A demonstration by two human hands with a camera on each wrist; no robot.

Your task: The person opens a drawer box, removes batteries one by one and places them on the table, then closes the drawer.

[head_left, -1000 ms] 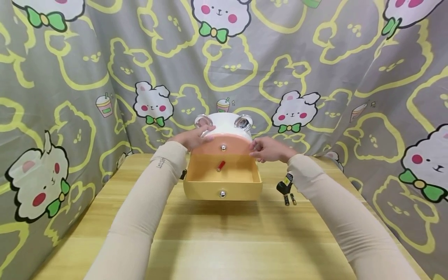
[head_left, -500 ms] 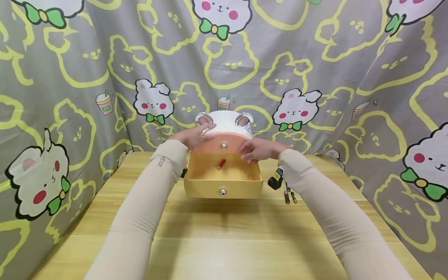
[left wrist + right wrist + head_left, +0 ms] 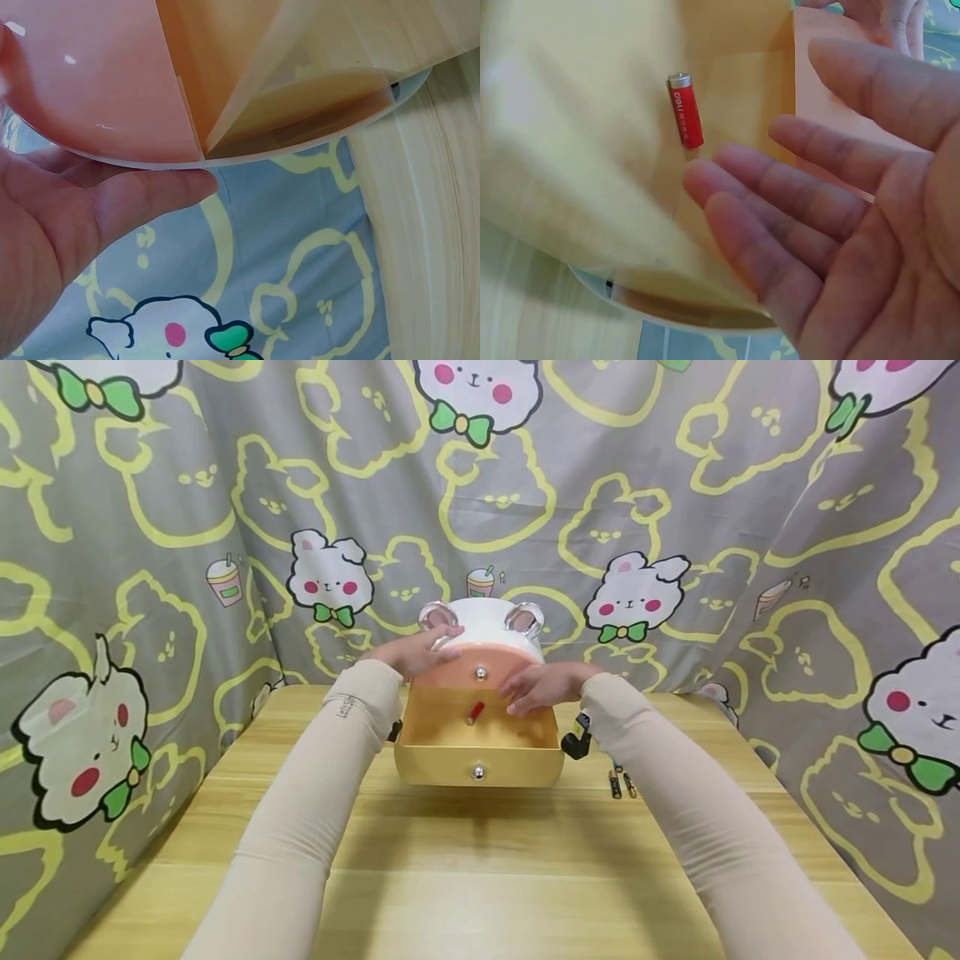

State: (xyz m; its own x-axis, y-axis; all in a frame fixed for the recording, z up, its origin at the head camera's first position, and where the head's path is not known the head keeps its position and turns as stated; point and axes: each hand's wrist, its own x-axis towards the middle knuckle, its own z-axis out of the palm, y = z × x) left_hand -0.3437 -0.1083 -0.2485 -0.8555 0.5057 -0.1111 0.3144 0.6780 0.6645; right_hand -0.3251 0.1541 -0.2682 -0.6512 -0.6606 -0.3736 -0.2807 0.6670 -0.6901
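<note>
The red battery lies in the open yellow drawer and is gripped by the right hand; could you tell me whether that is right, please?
Not quite: the right wrist view shows the right hand holding nothing, not gripping the red battery. The battery does lie in the open yellow drawer.

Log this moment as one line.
left hand: touching box; right hand: empty, over drawer; drawer: open; red battery: in drawer
</note>
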